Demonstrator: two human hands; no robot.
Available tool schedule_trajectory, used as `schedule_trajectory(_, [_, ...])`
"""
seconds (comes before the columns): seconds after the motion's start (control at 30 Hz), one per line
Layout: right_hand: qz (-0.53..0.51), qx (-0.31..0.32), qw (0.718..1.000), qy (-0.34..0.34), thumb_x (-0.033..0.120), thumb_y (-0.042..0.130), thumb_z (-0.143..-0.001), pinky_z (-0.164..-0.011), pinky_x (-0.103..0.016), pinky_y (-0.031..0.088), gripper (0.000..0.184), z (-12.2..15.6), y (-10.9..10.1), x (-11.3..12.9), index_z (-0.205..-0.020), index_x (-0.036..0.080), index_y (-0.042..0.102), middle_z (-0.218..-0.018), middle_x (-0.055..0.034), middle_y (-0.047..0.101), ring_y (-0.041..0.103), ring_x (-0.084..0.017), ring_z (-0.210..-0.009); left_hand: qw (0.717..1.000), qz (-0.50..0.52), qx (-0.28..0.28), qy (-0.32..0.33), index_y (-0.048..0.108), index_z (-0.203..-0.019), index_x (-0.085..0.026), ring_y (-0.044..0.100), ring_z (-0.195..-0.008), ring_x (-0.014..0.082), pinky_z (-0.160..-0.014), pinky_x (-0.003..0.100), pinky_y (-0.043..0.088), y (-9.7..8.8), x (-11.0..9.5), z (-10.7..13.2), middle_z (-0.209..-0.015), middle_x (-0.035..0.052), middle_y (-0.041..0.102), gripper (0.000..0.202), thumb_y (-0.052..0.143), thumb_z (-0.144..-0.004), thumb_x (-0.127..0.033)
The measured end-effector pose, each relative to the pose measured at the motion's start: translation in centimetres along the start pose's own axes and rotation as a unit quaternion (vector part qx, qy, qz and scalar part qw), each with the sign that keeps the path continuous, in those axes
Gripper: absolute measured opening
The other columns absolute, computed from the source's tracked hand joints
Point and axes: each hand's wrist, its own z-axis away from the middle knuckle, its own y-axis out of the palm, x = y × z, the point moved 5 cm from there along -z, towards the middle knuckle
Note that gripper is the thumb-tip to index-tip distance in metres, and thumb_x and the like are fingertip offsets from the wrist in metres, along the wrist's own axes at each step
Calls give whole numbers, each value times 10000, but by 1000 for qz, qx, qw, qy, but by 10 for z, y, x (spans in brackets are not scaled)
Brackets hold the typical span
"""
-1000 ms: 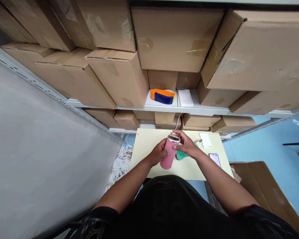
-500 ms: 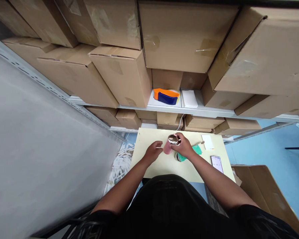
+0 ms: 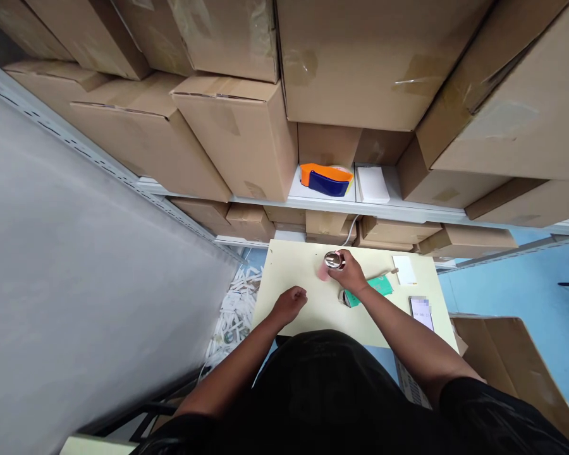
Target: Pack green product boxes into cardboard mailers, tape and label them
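Note:
My right hand [image 3: 350, 272] is closed round a pink tumbler [image 3: 323, 272] with a shiny metallic top, over the far middle of the pale table [image 3: 313, 316]. The tumbler leans a little, its shiny end toward me. To its lower left, my left hand [image 3: 289, 304] hovers apart from it with curled fingers, and nothing shows in them. A green box [image 3: 380, 285] lies under my right wrist, partly hidden by the forearm.
A phone [image 3: 422, 312] and a white card or pad [image 3: 404, 270] lie on the table's right side. Above, a shelf [image 3: 284, 205] carries cardboard boxes [image 3: 237, 139], an orange and blue tape dispenser [image 3: 326, 181] and a white stack [image 3: 372, 184]. White scraps [image 3: 232, 309] litter the floor at left.
My left hand has drawn back from the tumbler toward me, and its fingers have curled in. My right hand still holds the tumbler, now slightly farther forward. The view has shifted slightly.

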Motion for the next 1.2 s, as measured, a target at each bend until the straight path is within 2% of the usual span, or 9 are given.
schedule_trajectory(0.17, [-28,-86,996,-5,403,782,-671,-827,-373,533,599,11,-47,9,-1195,226,553,-1054,-50,667,627,-219,-875,970,-206,92,95,675,-1187,-215,621,-1162,332,-984,431,478,39,-20,-13,-1230,124,688,430,675,-796,-393])
schedule_trajectory(0.33, [-49,-202,978,4,417,820,-668,-788,-348,529,616,36,-121,2,-1182,235,534,-1051,-35,634,596,-195,-841,913,-332,125,199,486,-1462,-156,450,-1346,423,-1103,527,359,116,-62,-46,-1478,212,514,814,730,-772,-513])
schedule_trajectory(0.5, [-79,-274,958,10,393,824,-685,-819,-354,532,614,71,-182,-16,-1185,242,501,-1080,-47,608,613,-212,-908,878,-399,145,219,309,-1564,-100,365,-1397,466,-1139,567,262,197,-89,-82,-1569,278,377,1072,809,-703,-497])
schedule_trajectory(0.6, [-84,-304,949,14,391,834,-683,-858,-373,528,615,90,-209,-29,-1178,241,499,-1095,-56,598,610,-226,-944,868,-431,140,205,339,-1533,-81,418,-1334,454,-1085,551,319,219,-93,-99,-1470,290,471,975,795,-714,-349])
schedule_trajectory(0.7, [-88,-332,939,25,401,833,-686,-888,-393,522,618,104,-232,-39,-1176,239,495,-1106,-63,592,606,-235,-963,877,-418,120,202,467,-1412,-108,461,-1265,429,-1029,525,375,212,-92,-105,-1332,252,564,741,735,-753,-314])
schedule_trajectory(0.8, [-91,-360,928,33,405,829,-689,-900,-406,517,612,112,-248,-45,-1171,236,493,-1095,-65,594,599,-243,-975,905,-368,92,195,515,-1323,-153,499,-1218,399,-1002,492,402,181,-83,-101,-1253,197,598,631,720,-760,-348])
schedule_trajectory(0.9, [-111,-375,920,24,399,830,-681,-907,-407,510,615,112,-251,-45,-1166,237,488,-1083,-62,587,595,-243,-980,938,-294,66,171,490,-1339,-184,512,-1230,374,-997,459,413,145,-65,-90,-1262,163,592,675,742,-731,-336])
schedule_trajectory(1.07, [-172,-313,934,-7,409,829,-672,-900,-394,511,639,98,-216,-24,-1175,246,469,-1109,-73,576,592,-250,-1005,987,-107,16,121,505,-1334,-214,511,-1259,372,-1008,452,422,106,-23,-73,-1272,148,584,755,807,-642,-247])
schedule_trajectory(1.2, [-206,-174,963,8,437,822,-683,-802,-372,526,608,82,-167,2,-1153,267,476,-1054,-58,608,606,-250,-926,994,-16,9,107,502,-1349,-210,527,-1254,360,-1000,465,452,99,-1,-65,-1296,145,585,779,815,-636,-235])
